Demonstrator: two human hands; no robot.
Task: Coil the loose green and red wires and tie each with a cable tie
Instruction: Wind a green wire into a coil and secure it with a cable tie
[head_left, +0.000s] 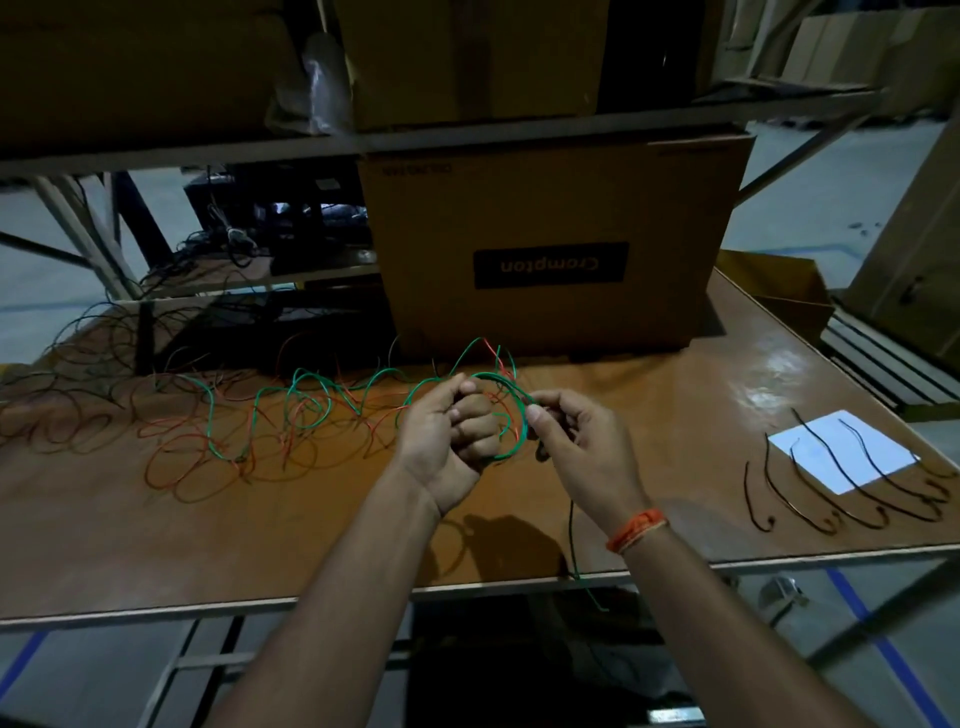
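Work table (675, 499), brown glossy top with a pale edge strip, spanning most of the view. Shelving rack (467, 137), grey metal, standing over the far side of the table and carrying brown cartons on its upper level. Cardboard box (550, 249), large, printed "Crompton" upside down, resting on the table under the rack, just beyond the hands. Loose wires (249, 426), green and red, sprawled in open loops across the table's left half and running rightward up into the hands; further dark wires lie tangled at the far left edge. Left hand (447, 441), fingers curled, gripping the near-left side of the coil above the table's centre. Right hand (582, 441), thumb and fingers pinching the coil's right side, an orange thread band (636, 530) on its wrist. White sheet (844, 449), flat on the table at far right. Black cable ties (831, 483), several, laid out side by side across and beside that sheet, well apart from the hands. Green coil (519, 415), a small partly wound ring held up between both hands, with a few red strands beside it. Green tail (571, 540), one thin strand hanging from the right hand over the table's near edge.
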